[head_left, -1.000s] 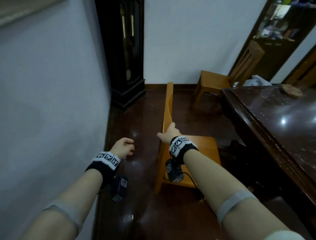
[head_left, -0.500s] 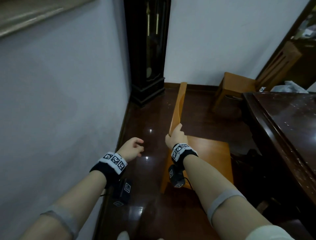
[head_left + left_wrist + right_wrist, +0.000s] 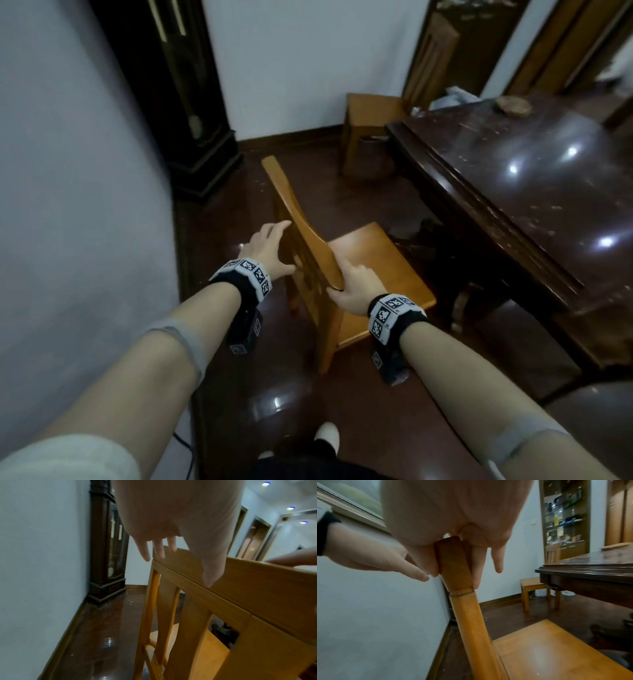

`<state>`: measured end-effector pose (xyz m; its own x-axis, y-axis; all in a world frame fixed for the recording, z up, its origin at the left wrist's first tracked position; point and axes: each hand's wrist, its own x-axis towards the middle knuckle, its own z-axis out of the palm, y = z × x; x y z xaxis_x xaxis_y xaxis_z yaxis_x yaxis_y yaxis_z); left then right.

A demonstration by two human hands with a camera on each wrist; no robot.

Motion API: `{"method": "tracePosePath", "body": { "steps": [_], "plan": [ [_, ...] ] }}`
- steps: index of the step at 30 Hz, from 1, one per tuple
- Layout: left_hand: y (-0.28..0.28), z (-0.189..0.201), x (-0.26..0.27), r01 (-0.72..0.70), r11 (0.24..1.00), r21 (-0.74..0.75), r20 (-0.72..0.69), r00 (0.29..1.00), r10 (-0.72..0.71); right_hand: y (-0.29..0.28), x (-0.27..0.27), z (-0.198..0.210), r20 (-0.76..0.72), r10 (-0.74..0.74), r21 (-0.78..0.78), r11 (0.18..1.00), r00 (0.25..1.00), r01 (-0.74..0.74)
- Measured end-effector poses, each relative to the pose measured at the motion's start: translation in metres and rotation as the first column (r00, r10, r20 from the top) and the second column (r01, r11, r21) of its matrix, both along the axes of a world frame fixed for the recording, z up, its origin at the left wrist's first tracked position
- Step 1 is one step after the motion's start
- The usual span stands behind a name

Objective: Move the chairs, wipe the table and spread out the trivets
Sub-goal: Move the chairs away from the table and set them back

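Note:
A light wooden chair (image 3: 373, 260) stands between the left wall and the dark wooden table (image 3: 513, 192), its back toward me. My right hand (image 3: 354, 286) grips the near end of the chair's top rail; in the right wrist view the thumb lies on one side of the rail (image 3: 453, 563) and the fingers on the other. My left hand (image 3: 270, 245) reaches to the rear face of the chair back with straight fingers. In the left wrist view its fingers (image 3: 159, 550) lie over the top rail (image 3: 240, 588). A round brownish flat object (image 3: 512, 105) lies at the table's far end.
A second wooden chair (image 3: 373, 113) stands in the far corner by the table's end. A tall dark clock case (image 3: 185, 102) stands against the left wall. Something white and crumpled (image 3: 455, 97) lies behind the table. The glossy floor (image 3: 239, 205) left of the chair is narrow.
My left hand has come up from hanging loosely curled at my side and now reaches the chair back with straight fingers. The right hand keeps its grip on the rail; the chair has turned.

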<state>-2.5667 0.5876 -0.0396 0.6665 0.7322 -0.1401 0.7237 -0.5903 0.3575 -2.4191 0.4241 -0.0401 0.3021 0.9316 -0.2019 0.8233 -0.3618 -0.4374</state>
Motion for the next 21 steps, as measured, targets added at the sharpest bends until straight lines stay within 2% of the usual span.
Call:
{"method": "tracePosePath", "body": {
  "steps": [5, 9, 12, 17, 21],
  "plan": [
    [-0.008, -0.002, 0.038, 0.213, 0.966, 0.144, -0.049, 0.977, -0.208, -0.06, 0.015, 0.013, -0.037, -0.04, -0.076, 0.996, 0.998, 0.037],
    [-0.006, -0.009, 0.052, 0.351, 0.898, 0.263, -0.149, 0.935, -0.322, -0.084, 0.015, 0.024, -0.031, -0.097, -0.185, 0.979, 0.995, 0.09],
    [0.0, -0.012, 0.058, 0.433, 0.854, 0.289, -0.179, 0.901, -0.396, -0.071, 0.007, 0.028, 0.052, -0.131, -0.248, 0.959, 0.99, 0.14],
    [0.008, -0.015, 0.062, 0.523, 0.78, 0.343, -0.193, 0.852, -0.486, -0.028, -0.015, 0.01, 0.223, -0.274, -0.194, 0.928, 0.935, 0.319],
    [0.018, -0.015, 0.07, 0.578, 0.758, 0.302, -0.232, 0.816, -0.53, -0.02, -0.006, 0.007, 0.299, -0.259, -0.189, 0.927, 0.918, 0.323]
  ]
}}
